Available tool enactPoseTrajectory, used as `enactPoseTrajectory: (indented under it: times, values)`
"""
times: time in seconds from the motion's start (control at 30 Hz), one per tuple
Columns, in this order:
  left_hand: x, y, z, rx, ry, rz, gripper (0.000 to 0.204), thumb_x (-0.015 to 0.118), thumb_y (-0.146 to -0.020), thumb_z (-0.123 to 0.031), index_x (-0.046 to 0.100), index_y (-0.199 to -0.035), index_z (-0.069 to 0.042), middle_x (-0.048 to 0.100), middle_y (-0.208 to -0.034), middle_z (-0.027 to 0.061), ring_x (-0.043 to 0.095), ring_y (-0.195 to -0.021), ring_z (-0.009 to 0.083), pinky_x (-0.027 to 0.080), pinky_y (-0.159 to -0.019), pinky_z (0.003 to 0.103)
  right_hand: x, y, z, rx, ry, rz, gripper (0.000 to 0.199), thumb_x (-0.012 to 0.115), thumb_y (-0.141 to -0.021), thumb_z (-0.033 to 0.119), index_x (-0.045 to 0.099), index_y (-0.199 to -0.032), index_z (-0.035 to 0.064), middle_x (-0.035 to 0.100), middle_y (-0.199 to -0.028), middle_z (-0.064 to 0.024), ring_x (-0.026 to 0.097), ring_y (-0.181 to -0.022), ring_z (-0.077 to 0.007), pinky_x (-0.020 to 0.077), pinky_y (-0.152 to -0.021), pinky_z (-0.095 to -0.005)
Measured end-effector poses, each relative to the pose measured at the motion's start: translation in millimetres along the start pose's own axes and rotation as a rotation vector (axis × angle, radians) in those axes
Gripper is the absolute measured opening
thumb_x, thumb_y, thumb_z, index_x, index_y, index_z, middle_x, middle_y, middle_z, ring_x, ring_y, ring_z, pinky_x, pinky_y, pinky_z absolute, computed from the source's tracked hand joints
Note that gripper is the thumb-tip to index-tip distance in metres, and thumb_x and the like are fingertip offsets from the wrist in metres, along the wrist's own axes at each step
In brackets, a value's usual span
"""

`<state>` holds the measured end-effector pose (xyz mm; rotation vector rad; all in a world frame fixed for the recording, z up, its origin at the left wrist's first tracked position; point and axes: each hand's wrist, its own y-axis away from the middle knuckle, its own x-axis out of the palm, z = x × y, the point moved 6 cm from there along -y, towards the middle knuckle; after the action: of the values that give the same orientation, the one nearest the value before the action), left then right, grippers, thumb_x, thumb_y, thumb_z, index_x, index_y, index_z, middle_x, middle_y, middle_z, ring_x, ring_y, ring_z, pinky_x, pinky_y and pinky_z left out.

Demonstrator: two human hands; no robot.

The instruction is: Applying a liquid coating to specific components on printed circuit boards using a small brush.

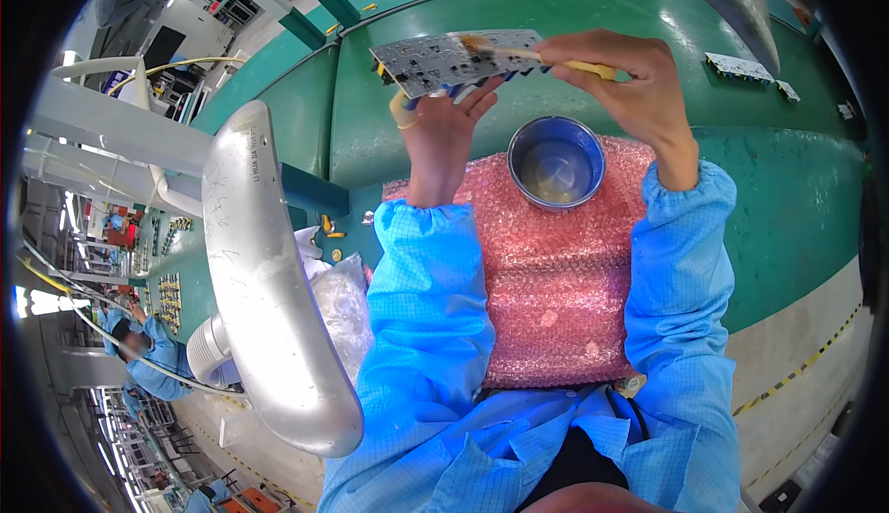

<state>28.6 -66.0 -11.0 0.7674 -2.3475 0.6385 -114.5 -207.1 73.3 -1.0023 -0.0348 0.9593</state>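
My left hand [440, 129] holds up a circuit board [435, 61] from below, tilted above the green bench. Blue and yellow parts hang from the board's underside, and my fingers are partly hidden behind it. In my right hand [630, 78] is a brush [514, 52] with a pale handle and brown bristles, which touch the board's upper face. Something yellow lies along the handle under my fingers. Below the hands stands a round metal bowl [556, 163] with some cloudy liquid in it. It rests on a sheet of pink bubble wrap [556, 277].
A silver fume hood [269, 281] on a pipe arm juts in at the left. Clear plastic bags [341, 305] lie beside it. Two pieces of circuit board [739, 67] lie on the green bench [787, 156] at the far right. A co-worker [148, 356] is in the left background.
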Motion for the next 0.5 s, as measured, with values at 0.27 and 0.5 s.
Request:
enactPoseTrajectory:
  times: [0.27,0.5]
  values:
    - [-0.2,1.1,6.1,-0.023,-0.065,-0.052,0.055,0.038,-0.091,-0.046,0.044,-0.133,-0.010,0.052,-0.131,0.0123,0.055,-0.114,0.0401,0.045,-0.092,0.041,-1.6,-1.4,4.0,-0.003,-0.043,-0.132,0.019,0.072,-0.078,0.003,0.072,-0.097,0.0040,0.072,-0.092,-0.0070,0.069,-0.083,-0.0161,0.0540,-0.073,-0.0262]
    - [-9.3,0.9,-0.7,-0.026,-0.062,-0.146,0.055,0.039,-0.091,-0.046,0.045,-0.132,-0.010,0.054,-0.128,0.0124,0.056,-0.114,0.0392,0.045,-0.092,0.041,-13.8,-0.1,12.6,-0.032,-0.077,-0.044,0.023,0.069,-0.078,-0.004,0.072,-0.100,0.0037,0.071,-0.098,-0.0087,0.068,-0.086,-0.0167,0.0545,-0.075,-0.0264]
